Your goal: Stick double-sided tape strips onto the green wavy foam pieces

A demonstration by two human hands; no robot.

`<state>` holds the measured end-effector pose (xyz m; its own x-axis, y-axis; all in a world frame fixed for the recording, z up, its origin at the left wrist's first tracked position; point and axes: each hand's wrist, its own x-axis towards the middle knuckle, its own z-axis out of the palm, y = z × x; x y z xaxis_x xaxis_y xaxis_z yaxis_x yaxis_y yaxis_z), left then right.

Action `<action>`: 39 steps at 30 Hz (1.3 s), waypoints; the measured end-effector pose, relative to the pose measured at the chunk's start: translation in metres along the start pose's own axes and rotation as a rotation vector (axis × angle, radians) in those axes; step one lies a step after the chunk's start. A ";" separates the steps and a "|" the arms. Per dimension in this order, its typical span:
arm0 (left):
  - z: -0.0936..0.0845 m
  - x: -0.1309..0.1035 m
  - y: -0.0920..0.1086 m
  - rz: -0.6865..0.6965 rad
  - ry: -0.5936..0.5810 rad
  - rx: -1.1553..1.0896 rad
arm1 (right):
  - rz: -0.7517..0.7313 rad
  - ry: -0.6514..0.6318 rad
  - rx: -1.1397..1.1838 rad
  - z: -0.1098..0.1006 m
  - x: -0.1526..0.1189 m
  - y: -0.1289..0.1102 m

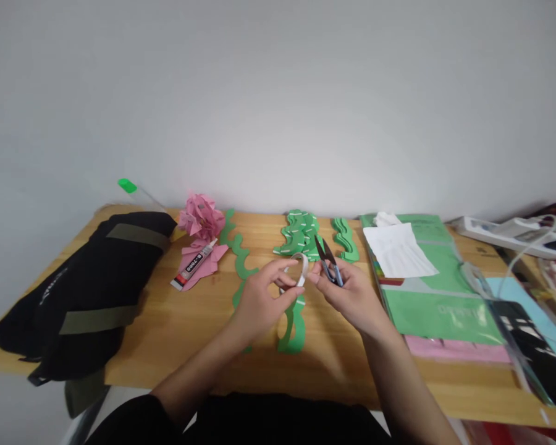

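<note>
My left hand (264, 293) is closed on a narrow roll of white tape (299, 264), its ring tilted toward my right hand. Thread snips (328, 262) with dark blades pointing up sit in my right hand (352, 293). Its fingertips are right beside the tape roll; whether they pinch a tape end is too small to tell. Below the hands a curled wavy green paper strip (298, 334) with a white mark rests on the table. A long wavy green strip (243, 262) runs partly behind my left hand. Beyond stand green wavy pieces with white marks (299, 228).
More green wavy pieces (345, 238) lie near the wall. At left are a pink paper flower (201, 216), a glue tube (193, 266) and a black bag (97, 284). Green paper packs (440, 309), white tissue (398, 250), a phone (532, 346) and a power strip (509, 233) occupy the right.
</note>
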<state>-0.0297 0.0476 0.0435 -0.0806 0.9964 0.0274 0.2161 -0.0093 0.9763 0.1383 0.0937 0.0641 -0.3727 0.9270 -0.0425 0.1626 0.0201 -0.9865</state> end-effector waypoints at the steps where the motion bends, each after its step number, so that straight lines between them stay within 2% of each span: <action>1: -0.001 0.005 0.002 -0.002 0.006 0.010 | -0.031 -0.005 -0.021 -0.002 0.004 -0.003; 5: -0.008 0.027 0.012 -0.002 0.008 0.003 | -0.119 0.025 -0.081 -0.006 0.025 -0.013; 11: -0.019 0.050 0.030 -0.033 -0.006 -0.214 | -0.175 0.310 0.000 -0.015 0.042 -0.027; 13: -0.023 0.053 0.035 0.000 0.022 -0.264 | -0.177 0.292 -0.047 -0.022 0.040 -0.030; 16: -0.027 0.054 0.039 0.026 0.041 -0.269 | -0.142 0.215 -0.239 -0.033 0.034 -0.032; 20: -0.028 0.052 0.039 -0.003 0.065 -0.266 | -0.094 0.162 -0.419 -0.036 0.030 -0.034; 31: -0.024 0.048 0.045 -0.022 -0.031 -0.344 | -0.112 0.168 -0.322 -0.021 0.029 -0.027; 39: -0.026 0.047 0.047 -0.006 -0.057 -0.331 | -0.159 0.212 -0.307 -0.019 0.027 -0.033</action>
<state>-0.0486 0.0913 0.0961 -0.0242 0.9995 0.0186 -0.1124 -0.0212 0.9934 0.1399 0.1250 0.0989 -0.2233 0.9594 0.1720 0.3955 0.2505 -0.8836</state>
